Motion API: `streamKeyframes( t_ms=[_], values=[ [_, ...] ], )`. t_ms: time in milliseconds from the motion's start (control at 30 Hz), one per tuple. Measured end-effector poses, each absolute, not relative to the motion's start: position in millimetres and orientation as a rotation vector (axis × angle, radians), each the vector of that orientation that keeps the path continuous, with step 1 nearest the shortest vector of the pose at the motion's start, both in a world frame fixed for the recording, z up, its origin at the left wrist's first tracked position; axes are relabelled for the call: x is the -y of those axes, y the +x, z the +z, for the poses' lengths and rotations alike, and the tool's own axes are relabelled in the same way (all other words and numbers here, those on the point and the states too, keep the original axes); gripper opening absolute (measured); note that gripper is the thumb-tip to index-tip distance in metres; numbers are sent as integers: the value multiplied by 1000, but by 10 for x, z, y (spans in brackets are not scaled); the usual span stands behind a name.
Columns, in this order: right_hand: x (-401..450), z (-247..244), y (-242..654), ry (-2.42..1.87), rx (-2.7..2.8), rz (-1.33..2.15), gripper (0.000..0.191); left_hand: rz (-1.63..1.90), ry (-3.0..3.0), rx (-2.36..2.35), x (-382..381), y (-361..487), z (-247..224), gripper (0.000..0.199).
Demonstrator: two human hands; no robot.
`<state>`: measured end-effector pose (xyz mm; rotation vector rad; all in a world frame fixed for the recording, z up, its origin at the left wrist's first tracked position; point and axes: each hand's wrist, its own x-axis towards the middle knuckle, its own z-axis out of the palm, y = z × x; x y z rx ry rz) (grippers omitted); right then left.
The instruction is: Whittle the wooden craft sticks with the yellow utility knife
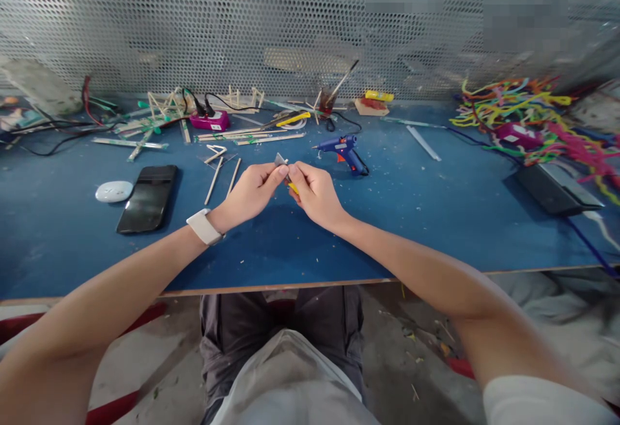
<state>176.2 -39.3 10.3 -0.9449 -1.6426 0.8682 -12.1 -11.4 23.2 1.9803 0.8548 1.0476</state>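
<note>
My left hand and my right hand meet above the middle of the blue table, thumbs nearly touching. Both are closed in a pinch. From the left fingertips juts a small, flat grey piece with a pointed corner. Below my right thumb shows a bit of a yellow object; the fingers hide most of it, so its kind is unclear. To the right of my hands lies a blue glue gun. Thin wooden sticks rest left of my left hand, near a small stick frame.
A black phone and white mouse lie at left. Toward the back are a purple power adapter, a yellow cutter knife and a jar with a brush. At right are tangled coloured strands and a black box-like object.
</note>
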Motion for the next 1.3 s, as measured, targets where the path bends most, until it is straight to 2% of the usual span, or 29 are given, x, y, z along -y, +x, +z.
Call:
streamKeyframes(
  t_ms=[933, 1300],
  values=[
    [432, 106, 1684, -1000, 1557, 772, 70, 1144, 1923, -820, 119, 11, 224, 81],
    [464, 159, 1753, -949, 1679, 823, 67, 1168, 2100, -896, 149, -97, 200, 75]
  ],
)
